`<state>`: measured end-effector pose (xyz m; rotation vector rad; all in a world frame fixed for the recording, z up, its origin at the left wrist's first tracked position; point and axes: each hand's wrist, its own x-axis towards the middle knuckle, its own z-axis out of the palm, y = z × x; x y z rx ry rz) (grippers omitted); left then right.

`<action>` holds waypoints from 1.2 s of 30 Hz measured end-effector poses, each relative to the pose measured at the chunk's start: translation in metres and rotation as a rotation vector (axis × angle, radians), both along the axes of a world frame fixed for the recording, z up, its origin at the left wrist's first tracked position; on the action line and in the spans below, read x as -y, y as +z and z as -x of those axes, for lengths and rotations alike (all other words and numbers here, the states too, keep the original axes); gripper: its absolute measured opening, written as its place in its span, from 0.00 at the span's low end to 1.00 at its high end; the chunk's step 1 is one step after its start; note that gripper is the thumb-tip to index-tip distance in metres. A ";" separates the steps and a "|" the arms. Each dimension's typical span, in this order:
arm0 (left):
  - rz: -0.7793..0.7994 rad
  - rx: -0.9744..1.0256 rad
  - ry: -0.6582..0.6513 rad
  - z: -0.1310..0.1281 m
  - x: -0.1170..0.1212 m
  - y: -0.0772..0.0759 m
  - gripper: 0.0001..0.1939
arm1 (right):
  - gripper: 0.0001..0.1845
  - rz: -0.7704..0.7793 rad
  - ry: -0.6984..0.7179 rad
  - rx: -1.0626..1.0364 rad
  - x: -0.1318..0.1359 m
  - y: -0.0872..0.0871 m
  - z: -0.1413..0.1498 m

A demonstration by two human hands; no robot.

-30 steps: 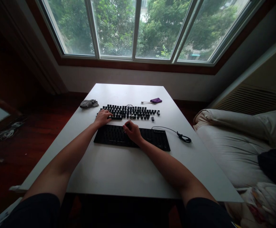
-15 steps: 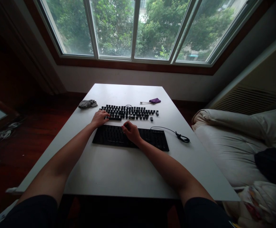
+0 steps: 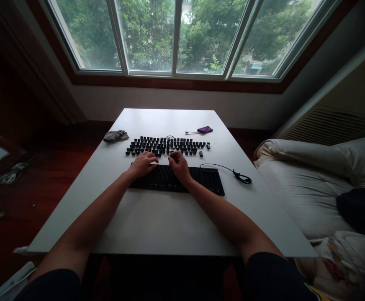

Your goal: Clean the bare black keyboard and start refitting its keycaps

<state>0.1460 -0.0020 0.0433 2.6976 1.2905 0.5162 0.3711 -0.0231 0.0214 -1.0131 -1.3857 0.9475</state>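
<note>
A black keyboard base [image 3: 203, 180] lies on the white table [image 3: 170, 221]. Loose black keycaps [image 3: 166, 146] are laid out in rows just beyond it. My left hand [image 3: 142, 164] rests on the keyboard's far edge with its fingers curled; what they hold is hidden. My right hand [image 3: 179, 166] is beside it, pinching a thin metal tool [image 3: 169, 156] that points left toward the left fingertips. The two hands are almost touching.
The keyboard's cable [image 3: 223, 168] runs right to a coiled end [image 3: 244, 179]. A grey rag [image 3: 116, 135] and a purple cloth [image 3: 205, 129] lie at the back. Two stray keycaps [image 3: 204, 149] sit right of the rows. White bedding [image 3: 311, 184] flanks the table's right edge.
My left hand left the long keycap in the front row and came right and nearer, onto the keyboard's far edge. My right hand shifted slightly away from me to meet it.
</note>
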 end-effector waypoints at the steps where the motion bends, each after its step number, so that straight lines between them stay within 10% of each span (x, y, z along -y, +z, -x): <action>1: 0.025 0.004 -0.029 -0.005 0.006 0.000 0.14 | 0.14 0.011 -0.020 -0.034 -0.003 0.000 -0.002; 10: 0.049 -0.023 -0.212 -0.017 0.040 -0.005 0.37 | 0.14 0.092 -0.033 -0.219 -0.008 0.001 -0.014; 36: -0.017 0.041 0.016 -0.011 0.016 -0.029 0.30 | 0.23 0.017 0.179 -0.211 0.021 0.011 0.004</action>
